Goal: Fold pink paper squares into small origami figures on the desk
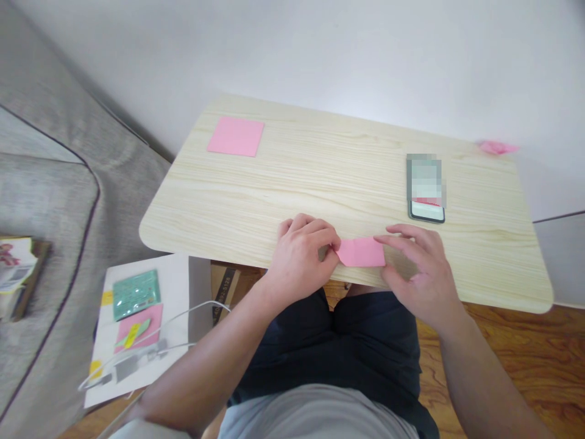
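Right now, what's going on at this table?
A person is handling a small pink paper at the table. The left hand pinches its left end; the right hand, spread open, is at its right end. A pink sheet lies at the far left, a phone to the right, and another pink piece by the far right corner.

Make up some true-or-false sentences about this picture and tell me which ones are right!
1. The left hand pinches one end of the small pink paper. True.
2. The phone lies on the table. True.
3. The small pink paper lies on top of the phone. False: it is between the left hand and the right hand.
4. A flat pink square lies near the table's far left corner. True.
5. The right hand is holding the flat pink square. False: neither hand touches it.
6. The table is green. False: it is pale and wood-coloured.
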Demonstrator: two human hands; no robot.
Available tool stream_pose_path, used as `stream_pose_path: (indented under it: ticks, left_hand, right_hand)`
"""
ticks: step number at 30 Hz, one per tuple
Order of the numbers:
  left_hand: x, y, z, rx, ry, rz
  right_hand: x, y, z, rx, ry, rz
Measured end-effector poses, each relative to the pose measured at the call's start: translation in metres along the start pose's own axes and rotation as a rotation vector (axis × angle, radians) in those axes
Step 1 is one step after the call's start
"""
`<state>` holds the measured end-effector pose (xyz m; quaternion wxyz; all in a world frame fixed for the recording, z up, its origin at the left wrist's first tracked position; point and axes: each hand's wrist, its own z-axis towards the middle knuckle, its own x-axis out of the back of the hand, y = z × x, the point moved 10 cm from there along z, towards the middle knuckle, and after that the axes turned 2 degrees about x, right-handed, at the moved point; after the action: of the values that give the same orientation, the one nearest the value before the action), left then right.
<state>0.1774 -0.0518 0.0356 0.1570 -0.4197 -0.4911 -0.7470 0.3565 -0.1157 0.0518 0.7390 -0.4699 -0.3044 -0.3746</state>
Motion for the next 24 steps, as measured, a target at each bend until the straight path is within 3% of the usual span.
stream_pose_path:
  ticks: [2, 5, 16, 20, 24]
  left_hand:
    - [0.001, -0.002, 0.002, -0.009, -0.002, 0.001]
    - [0.002, -0.003, 0.005, -0.018, -0.004, 0.014]
    - [0.008, 0.000, 0.001, -0.059, 0.035, 0.107]
    - [0.008, 0.013, -0.008, -0.080, 0.069, 0.143]
    - [-0.006, 0.030, -0.016, -0.104, 0.022, 0.106]
  right_hand:
    - [-0.007, 0.004, -0.001, 0.049, -0.109, 0.012]
    - [-0.012, 0.011, -0.002, 0.064, -0.161, 0.016]
    - [-0.014, 0.007, -0.002, 0.098, -0.160, -0.010]
    - [-0.016, 0.004, -0.003, 0.096, -0.151, -0.022]
    - [-0.020, -0.001, -0.004, 0.058, -0.117, 0.014]
